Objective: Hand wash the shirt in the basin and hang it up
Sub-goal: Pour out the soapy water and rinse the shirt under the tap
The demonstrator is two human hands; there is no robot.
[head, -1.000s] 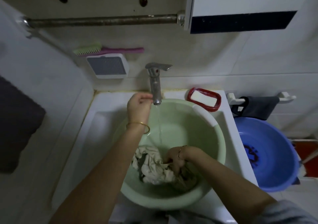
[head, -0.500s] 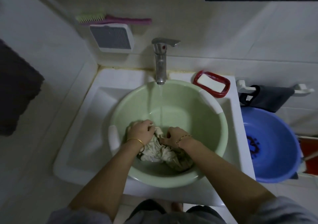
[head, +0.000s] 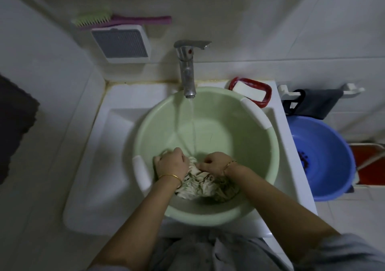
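Shirt (head: 200, 184): pale, crumpled, wet-looking wad at the near side of the basin (head: 225, 129), on its bottom by the near wall. Both hands are on it. Left hand (head: 171, 163) sits on the wad's left end, fingers curled down, gripping cloth. Right hand (head: 214, 163) is on the top middle, fingers curled, pinching a bunch of fabric. The hands are near each other, with a ridge of cloth between them. Gold bangle (head: 169, 177) on the left wrist, thin bracelet (head: 229, 164) on the right.

Basin is light green and round with white grip patches on the rim; it sits in the white sink (head: 116, 146) and fills most of it. Water depth: cannot tell. Tap (head: 187, 71) is metal, at the far edge with its spout over the basin. A thin stream (head: 192, 125) falls from it and lands just beyond the hands.

Red soap dish (head: 267, 96) holding a white soap (head: 249, 90) sits at the sink's far right corner, touching the basin rim. Blue tub (head: 333, 166) is right of the sink, lower down. Dark cloth (head: 316, 104) hangs on a white rack (head: 352, 87) above the tub. On the wall left of the tap is a white vent box (head: 121, 42), with a green-and-pink brush (head: 125, 20) lying on top. Dark towel (head: 14, 125) at the far left edge.
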